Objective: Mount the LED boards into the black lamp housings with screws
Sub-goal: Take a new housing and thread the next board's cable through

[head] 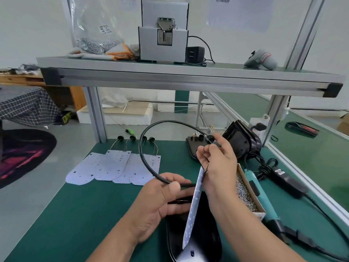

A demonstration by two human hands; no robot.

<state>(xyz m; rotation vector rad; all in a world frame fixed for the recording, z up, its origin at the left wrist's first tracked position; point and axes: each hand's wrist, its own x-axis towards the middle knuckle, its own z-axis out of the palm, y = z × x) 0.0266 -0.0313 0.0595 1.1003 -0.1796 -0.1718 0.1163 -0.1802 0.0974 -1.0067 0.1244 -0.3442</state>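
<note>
Left grip (pixel 160 201) clamped on cable (pixel 140 146); right grip (pixel 217 161) on its end, board (pixel 194 210) hung tilted above housing (pixel 207 233), probably for routing.

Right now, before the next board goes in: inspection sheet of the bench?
Surface: green mat, no damage seen.
Job's things: LED board tilted on edge over black lamp housing; spare LED boards overlapping at back left; stacked housings at back right; screw box by the right forearm.
Clutter: gloves and bag of screws beside the screw feeder on the upper shelf.
Hands: left hand grips black cable; right hand pinches its far end.
Cables: black cable loops between the hands; power adapter lead bunched beside the electric screwdriver.
Surroundings: checked cloth, rug on the left.
</note>
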